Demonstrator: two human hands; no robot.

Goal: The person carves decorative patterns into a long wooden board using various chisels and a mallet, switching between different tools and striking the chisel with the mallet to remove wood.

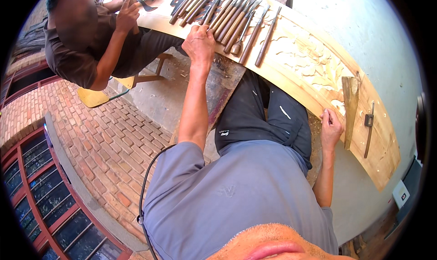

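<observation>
My left hand (199, 44) reaches to the near ends of a row of wood-handled carving chisels (227, 23) laid side by side on a long wooden board (284, 71). Its fingers are curled at the end of one chisel handle; the fingertips are partly hidden. My right hand (331, 128) is closed by the board's near edge, thumb against the curled fingers; what it holds, if anything, cannot be made out. Beside it lies a tapered wooden club (350, 107). Shallow leaf-like relief carving (314, 55) covers the board's middle.
A thin rod with a dark block (368, 120) lies farther right on the board. At the upper left a seated person (86, 46) works at the same board, near a yellow stool (92, 97). Brick paving (104, 137) is at my left. A black cable (143, 191) hangs by my left side.
</observation>
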